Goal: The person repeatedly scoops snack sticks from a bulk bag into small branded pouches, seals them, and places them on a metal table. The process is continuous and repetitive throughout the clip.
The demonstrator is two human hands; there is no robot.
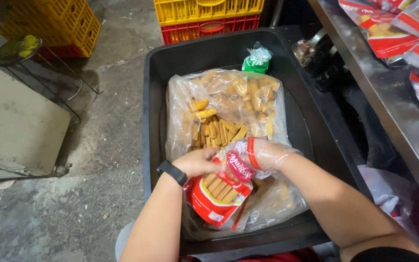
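My left hand (197, 162), bare with a black wristband, grips the top of a small red-and-white snack pouch (217, 194) holding several tan sticks. My right hand (267, 154) wears a clear plastic glove and sits at the pouch's open mouth, fingers closed against it. Both hands hover over a large clear plastic bag (229, 114) full of golden stick snacks, which lies inside a big black tub (153, 97).
A green-and-white tied bag (257, 59) rests at the tub's far side. Yellow and red crates (204, 17) stand behind, more yellow crates (56, 22) at the left. A steel counter (389, 92) with filled red-and-white pouches (389, 29) runs along the right. Concrete floor lies left.
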